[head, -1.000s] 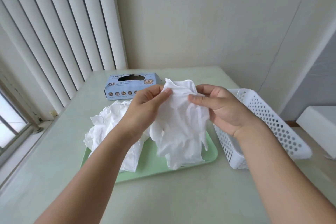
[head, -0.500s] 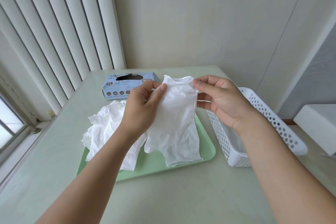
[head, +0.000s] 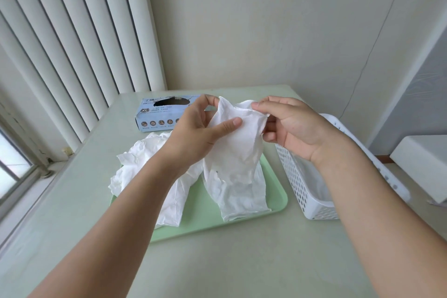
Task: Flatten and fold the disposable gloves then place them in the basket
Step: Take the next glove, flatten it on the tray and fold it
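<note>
My left hand (head: 200,128) and right hand (head: 292,126) still pinch the glove (head: 238,164) by its cuff, now spread wider, its fingers trailing onto the green tray (head: 273,203). The basket (head: 302,186) sits right; the glove box (head: 159,113) beyond.

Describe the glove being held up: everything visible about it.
The white glove is thin, crinkled and slightly see-through. It hangs cuff up, pinched at the cuff by the left hand and the right hand. Its lower end reaches the green tray, near the heap of gloves.
</note>
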Motion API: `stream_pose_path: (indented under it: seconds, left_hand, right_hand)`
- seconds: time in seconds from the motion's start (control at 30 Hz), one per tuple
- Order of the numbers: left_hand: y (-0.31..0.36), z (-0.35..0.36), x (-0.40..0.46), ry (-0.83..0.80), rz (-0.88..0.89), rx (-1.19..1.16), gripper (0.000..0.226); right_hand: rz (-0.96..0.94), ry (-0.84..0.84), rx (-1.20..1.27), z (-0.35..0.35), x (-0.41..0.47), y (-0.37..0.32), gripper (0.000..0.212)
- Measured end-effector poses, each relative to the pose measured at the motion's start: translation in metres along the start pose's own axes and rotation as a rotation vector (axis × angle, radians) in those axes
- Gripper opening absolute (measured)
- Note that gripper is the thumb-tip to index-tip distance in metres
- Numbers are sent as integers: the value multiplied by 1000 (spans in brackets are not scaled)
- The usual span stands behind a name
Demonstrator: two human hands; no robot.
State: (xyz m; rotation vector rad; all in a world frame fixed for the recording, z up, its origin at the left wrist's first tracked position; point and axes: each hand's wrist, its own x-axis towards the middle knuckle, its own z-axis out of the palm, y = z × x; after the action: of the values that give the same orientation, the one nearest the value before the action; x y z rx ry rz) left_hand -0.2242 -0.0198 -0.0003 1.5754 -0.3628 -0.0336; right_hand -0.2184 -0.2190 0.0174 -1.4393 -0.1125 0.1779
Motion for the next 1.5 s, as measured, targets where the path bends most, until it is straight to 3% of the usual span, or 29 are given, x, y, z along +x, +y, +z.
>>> stream_pose_path:
  seconds: [0.1,0.13,0.23,0.33,0.53,0.67,0.83,1.03,1.13,1.23,1.33,1.5]
  left_hand:
    - [6,8,0,85,3,-42,43]
    - [7,10,-1,105,-6,-79,43]
    - [7,13,-2,137,-23,-101,39]
    - [6,10,-6,124,-42,-57,35]
    - [5,-3,-15,-8,8,20,53]
    - [-9,-8,-8,61,-13,154,39]
    - [-31,-12,41,159,-38,265,26]
    - [-3,-14,74,276,183,208,36]
    - [-4,-18,65,223,276,264,39]
    - [-43,-15,35,136,240,405,30]
    - [-93,-7,-9,72,216,568,23]
    - [-136,4,-52,-47,231,798,17]
  right_hand:
    - [-30,-147,1,-9,-5,1,57]
    - [-60,-174,-50,-9,-8,3,60]
    - [-183,-99,-183,-8,-10,9,48]
    - [-254,15,-135,-8,-8,13,28]
    - [-160,-35,-35,-15,-18,12,38]
    - [-75,-51,-118,-17,-13,15,36]
    - [-50,92,-281,-11,33,20,26]
    - [-366,219,-321,-2,59,-13,27]
    - [-471,244,-460,-1,50,-9,28]
    - [-388,247,-816,-3,32,35,32]
    - [-289,120,-1182,1,4,84,29]
    - [-164,29,-1349,3,-23,124,28]
